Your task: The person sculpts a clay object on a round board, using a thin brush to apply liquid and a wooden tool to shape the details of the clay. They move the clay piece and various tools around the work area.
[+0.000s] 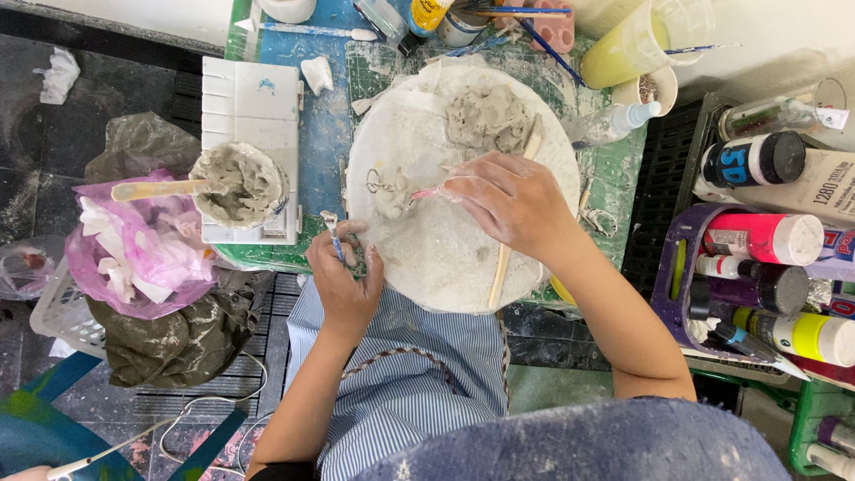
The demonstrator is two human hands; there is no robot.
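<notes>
Denim-covered knees and a striped apron (401, 374) filled the bottom of the head view, and both forearms reached up from them to a round white board (445, 258) dusted with clay. At the right hand (512, 200), the fingers were pinched together on a thin pinkish tool (429, 191), its tip laid against a small grey clay figure (392, 191) that sat left of centre on the board. At the left hand (343, 281), the fingers were closed around a slim blue-handled tool (335, 239) at the board's near-left edge, close to the figure but apart from it. A long wooden stick (512, 236) lay across the board under the right wrist, and a lump of grey clay (485, 116) rested at the far side. Left of the board, a tub of wet clay (240, 183) with a wooden spatula (156, 189) in it stood on a white box (249, 98). Paint bottles (766, 236) filled a rack to the right. Doing such fine work well probably meant light, short strokes with the tip, the heel of the hand braced on the board so the soft figure was not dented.
</notes>
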